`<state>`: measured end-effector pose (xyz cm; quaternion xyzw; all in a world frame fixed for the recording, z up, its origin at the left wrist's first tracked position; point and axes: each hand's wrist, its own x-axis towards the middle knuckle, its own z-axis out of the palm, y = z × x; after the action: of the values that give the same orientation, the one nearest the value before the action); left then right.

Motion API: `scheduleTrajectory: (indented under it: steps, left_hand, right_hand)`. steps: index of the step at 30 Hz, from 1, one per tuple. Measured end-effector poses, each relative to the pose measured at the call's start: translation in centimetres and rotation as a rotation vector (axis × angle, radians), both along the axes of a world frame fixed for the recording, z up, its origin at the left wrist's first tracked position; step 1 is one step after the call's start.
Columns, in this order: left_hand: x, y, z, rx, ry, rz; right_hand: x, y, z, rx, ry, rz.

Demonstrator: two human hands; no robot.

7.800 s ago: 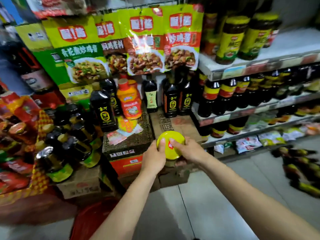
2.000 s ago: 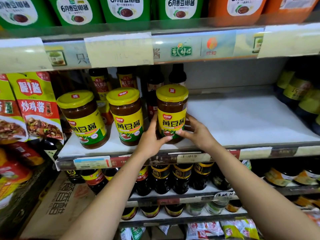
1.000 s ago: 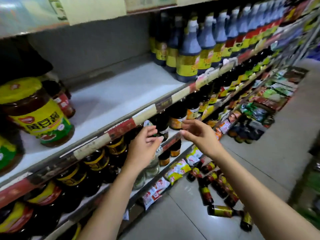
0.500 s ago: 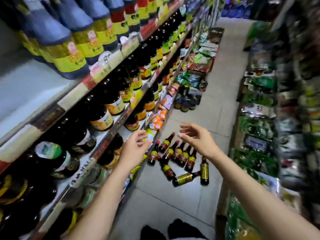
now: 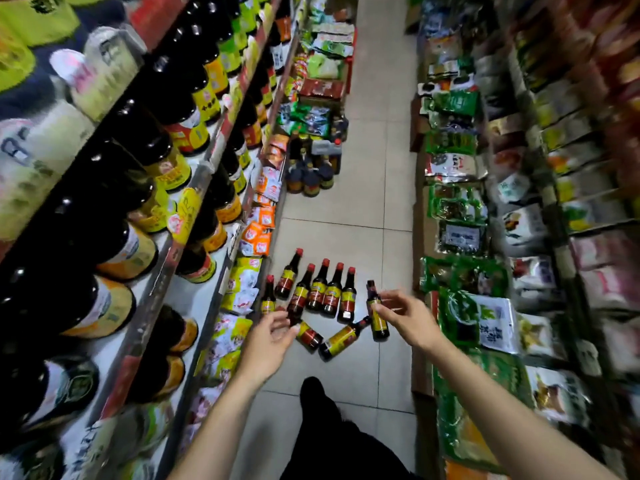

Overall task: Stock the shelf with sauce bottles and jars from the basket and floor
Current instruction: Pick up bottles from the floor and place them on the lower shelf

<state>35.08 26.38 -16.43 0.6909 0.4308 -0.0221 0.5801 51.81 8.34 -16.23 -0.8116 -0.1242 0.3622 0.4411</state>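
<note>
Nine or so bottles (image 5: 334, 292) lie on the floor (image 5: 363, 209) at lower centre, most with caps toward the top of the frame (two slant crosswise). Both hands hover above them, fingers spread and empty: left hand (image 5: 273, 336) beside those two, right hand (image 5: 403, 315) nearest the rightmost bottle (image 5: 380, 328).

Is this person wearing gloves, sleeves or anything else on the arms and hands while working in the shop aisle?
No gloves: the left hand and the right hand are both bare. The left forearm and the right forearm are bare too, with no sleeve reaching into view. No watch, bracelet or ring shows. The only clothing visible is a dark trouser leg below.
</note>
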Motion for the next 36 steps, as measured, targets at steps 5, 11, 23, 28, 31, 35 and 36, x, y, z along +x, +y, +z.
scheduleTrajectory:
  steps: [5,11,23,28,31,35,36]
  left_hand:
    - [2.1,2.5,-6.2,-0.064,0.151,-0.091]
    - [7.2,4.9,-13.9,-0.070,0.266,-0.258]
    - [13.8,1.3,-37.5,-0.096,0.387,-0.367]
    - [14.4,-1.3,-49.3,-0.024,0.436,-0.356]
    - [14.1,-2.8,-54.9,0.010,0.434,-0.396]
    - [14.0,-3.7,-61.4,0.001,0.380,-0.503]
    - [14.0,-4.1,-63.6,0.016,0.375,-0.552]
  right_hand:
    - [1.7,-0.9,-5.5,-0.137,0.115,-0.156]
    - [5.4,-2.5,-11.7,-0.247,0.094,-0.331]
    - [9.0,-2.9,-35.3,-0.398,0.224,-0.381]
    - [9.5,-4.5,-47.6,-0.421,0.240,-0.392]
    - [9.4,-5.2,-53.8,-0.462,0.247,-0.347]
    - [10.8,-4.9,-60.4,-0.495,0.183,-0.314]
    - [11.3,-4.8,-62.2,-0.509,0.161,-0.294]
